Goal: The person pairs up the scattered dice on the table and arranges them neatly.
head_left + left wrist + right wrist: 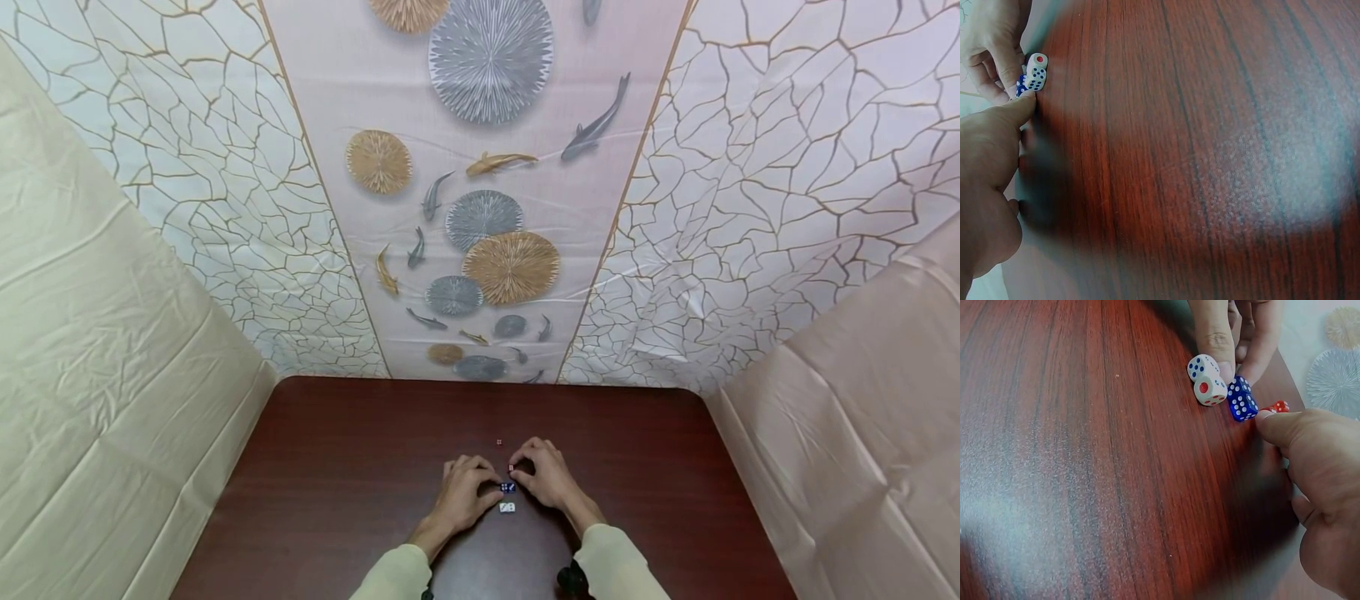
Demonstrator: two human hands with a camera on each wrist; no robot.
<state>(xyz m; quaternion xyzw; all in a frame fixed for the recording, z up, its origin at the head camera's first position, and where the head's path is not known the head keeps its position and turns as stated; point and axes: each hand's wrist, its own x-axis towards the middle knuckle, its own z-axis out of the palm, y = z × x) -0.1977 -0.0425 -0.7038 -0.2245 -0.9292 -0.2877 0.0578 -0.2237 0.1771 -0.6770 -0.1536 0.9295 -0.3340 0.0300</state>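
Observation:
Two white dice [507, 507] sit side by side on the table, nearest the person. Just beyond them are two blue dice [1242, 400] with white pips, close together. My left hand [463, 495] holds the left end of the blue dice between thumb and fingers. With thumb and index finger my right hand [550, 477] pinches a red die [1280, 406], partly hidden by the thumb, just beyond the blue dice. Another small red die [498, 442] lies farther back, between and beyond the hands. In the left wrist view, the white dice [1037, 72] partly cover the blue ones.
The dark red-brown wooden table [337, 467] has rounded far corners. A patterned cloth [480, 150] with fish and round motifs hangs behind it. Beige cloth walls [97, 350] stand on both sides.

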